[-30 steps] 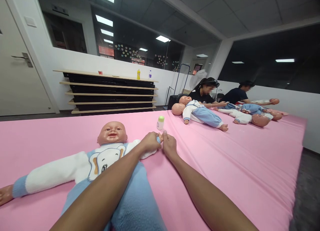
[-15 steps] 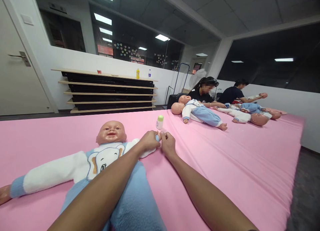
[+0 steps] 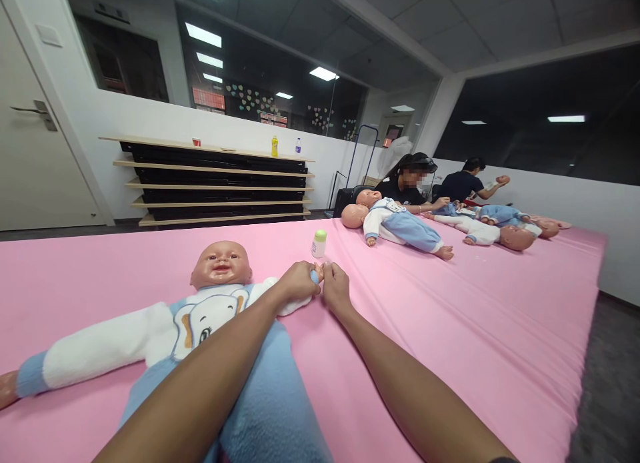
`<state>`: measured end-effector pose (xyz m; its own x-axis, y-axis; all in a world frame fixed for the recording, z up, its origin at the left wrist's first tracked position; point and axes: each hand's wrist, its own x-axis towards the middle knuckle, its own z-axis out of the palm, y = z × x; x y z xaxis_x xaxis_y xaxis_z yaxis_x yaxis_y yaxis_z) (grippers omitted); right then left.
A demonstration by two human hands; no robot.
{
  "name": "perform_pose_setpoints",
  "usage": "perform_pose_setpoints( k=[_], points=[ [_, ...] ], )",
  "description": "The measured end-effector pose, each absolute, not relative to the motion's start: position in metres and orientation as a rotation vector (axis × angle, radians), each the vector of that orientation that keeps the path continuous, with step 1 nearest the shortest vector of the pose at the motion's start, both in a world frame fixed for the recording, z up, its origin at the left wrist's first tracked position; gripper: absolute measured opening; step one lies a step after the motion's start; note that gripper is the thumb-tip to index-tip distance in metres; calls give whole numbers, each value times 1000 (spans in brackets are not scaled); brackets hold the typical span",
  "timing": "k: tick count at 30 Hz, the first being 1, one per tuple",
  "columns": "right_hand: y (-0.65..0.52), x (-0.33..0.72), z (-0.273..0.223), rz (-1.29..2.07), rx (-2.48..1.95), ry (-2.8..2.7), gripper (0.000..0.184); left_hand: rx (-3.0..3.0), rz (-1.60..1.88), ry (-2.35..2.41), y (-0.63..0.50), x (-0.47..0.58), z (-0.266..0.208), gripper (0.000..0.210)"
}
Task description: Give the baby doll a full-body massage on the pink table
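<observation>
A baby doll (image 3: pixel 220 266) in a white and blue elephant outfit lies face up in front of me. My left hand (image 3: pixel 299 281) is closed around its arm at the blue cuff (image 3: pixel 314 276). Out of that cuff pokes the doll's small hand (image 3: pixel 319 269). My right hand (image 3: pixel 337 289) touches the doll's fingers from the right, thumb and fingers pinched together. Whatever is in that pinch is too small to make out. Just beyond my hands a small white bottle with a green cap (image 3: pixel 319 243) stands upright.
Pink cloth (image 3: pixel 430 329) covers the table. More dolls (image 3: pixel 400 226) lie at the right, where two people sit working. By the wall, stacked boards (image 3: pixel 220 183) carry a yellow bottle (image 3: pixel 275 146), a purple-labelled bottle (image 3: pixel 298 146) and a red cup (image 3: pixel 197 142).
My hands stay almost in place at the doll's hand. At the far right, a co-worker's raised hand with a doll's limb has shifted left and up.
</observation>
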<state>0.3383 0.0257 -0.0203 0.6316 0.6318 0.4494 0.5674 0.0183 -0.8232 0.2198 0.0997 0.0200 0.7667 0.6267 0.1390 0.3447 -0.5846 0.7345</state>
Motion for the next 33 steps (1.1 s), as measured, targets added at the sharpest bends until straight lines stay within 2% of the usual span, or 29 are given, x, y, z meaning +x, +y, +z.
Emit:
perform_pose_setpoints(
  k=[9,14,23,33],
  points=[
    [20,340,-18,42,-1760,-1026,55,2225,495,696,98,218,21,19],
    [24,340,-19,71,-1705,-1030,49,2229,484,694,97,218,23,17],
    [26,342,-20,179,-1648,-972,54,2249,461,680,95,217,26,17],
    [27,338,-18,262,-1536,-1025,43,2272,459,722,97,219,24,16]
  ],
)
